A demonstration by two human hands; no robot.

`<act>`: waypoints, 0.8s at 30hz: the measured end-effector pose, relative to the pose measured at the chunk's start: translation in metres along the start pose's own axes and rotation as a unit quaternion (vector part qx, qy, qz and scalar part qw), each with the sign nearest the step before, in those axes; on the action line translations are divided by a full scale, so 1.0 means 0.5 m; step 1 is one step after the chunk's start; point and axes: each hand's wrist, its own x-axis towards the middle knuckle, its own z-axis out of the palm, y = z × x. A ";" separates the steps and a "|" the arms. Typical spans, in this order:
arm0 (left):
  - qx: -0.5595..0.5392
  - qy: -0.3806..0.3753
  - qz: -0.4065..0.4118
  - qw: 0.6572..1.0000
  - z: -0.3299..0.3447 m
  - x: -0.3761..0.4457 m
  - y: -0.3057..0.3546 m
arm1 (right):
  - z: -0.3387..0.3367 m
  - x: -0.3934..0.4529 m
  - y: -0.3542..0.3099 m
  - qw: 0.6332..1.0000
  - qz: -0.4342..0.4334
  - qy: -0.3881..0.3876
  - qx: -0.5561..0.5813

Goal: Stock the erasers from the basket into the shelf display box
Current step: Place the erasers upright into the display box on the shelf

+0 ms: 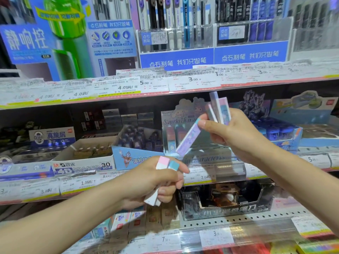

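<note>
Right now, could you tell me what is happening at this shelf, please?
A person is stocking erasers at a stationery shelf. The right hand grips a fan of erasers and pinches one purple eraser at its tip, angled down toward the display box with cartoon characters on the middle shelf. The left hand holds a few more erasers, pink and teal ends up, lower down. The purple eraser is not yet in the box.

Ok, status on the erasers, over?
Left hand grips several erasers. Right hand holds a fan of more, one lilac eraser angled toward the display box. Nothing blocking the box.
</note>
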 end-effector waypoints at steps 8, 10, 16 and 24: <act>0.031 0.132 0.127 0.983 0.011 0.026 0.020 | 0.000 -0.004 0.029 0.999 0.018 -0.032 -0.018; 0.073 0.153 0.144 0.975 0.018 0.030 0.022 | 0.003 -0.002 0.035 0.999 0.016 -0.032 -0.012; 0.080 0.202 0.180 0.959 0.020 0.049 0.026 | 0.008 -0.002 0.059 1.000 0.002 -0.023 -0.003; 0.360 0.250 0.224 0.871 -0.027 0.050 0.046 | -0.024 0.044 0.058 0.985 -0.050 0.015 -0.162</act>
